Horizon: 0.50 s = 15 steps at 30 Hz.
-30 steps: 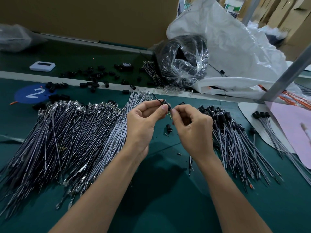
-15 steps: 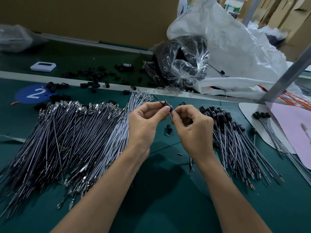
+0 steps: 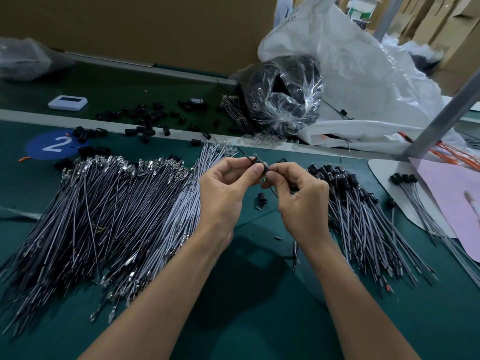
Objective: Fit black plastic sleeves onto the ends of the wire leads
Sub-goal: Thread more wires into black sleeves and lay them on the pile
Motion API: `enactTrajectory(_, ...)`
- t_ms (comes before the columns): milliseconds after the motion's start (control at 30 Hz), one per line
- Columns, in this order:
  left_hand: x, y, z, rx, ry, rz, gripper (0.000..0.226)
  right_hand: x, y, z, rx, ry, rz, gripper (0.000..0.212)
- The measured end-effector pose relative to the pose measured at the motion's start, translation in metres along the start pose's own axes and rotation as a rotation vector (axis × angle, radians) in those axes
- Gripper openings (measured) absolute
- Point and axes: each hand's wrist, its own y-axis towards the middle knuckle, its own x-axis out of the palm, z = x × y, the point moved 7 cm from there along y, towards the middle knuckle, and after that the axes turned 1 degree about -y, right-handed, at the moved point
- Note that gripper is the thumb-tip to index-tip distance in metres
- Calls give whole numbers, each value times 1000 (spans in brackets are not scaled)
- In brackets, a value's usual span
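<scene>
both hands (image 3: 262, 193) pinching sleeve (image 3: 260, 163)

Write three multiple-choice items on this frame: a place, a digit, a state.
1. Relative to the left hand and right hand, where is the pile of sleeved wires? A to their left; B to their right; C between them.
2. Which digit is on the blue circle? A 2; B 5; C 8.
3. What are the hands doing? A lying flat; B resting apart; C pinching a black sleeve and a wire together.
Answers: B, black-capped ends lie past the right hand; A, a white 2 shows; C, fingertips meet on the sleeve.
</scene>
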Motion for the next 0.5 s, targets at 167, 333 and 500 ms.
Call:
enactTrajectory(167, -6, 3, 0, -14, -23, 46, 12, 0, 1, -6, -59, -64, -13, 10)
enactTrajectory(333, -4, 2, 1, 11, 45, 34, 14, -11, 3, -1, -18, -75, 112, 3)
enactTrajectory(500, -5, 2, 1, 17, 62, 44, 14, -4, 0, -4, -77, -111, 60, 3)
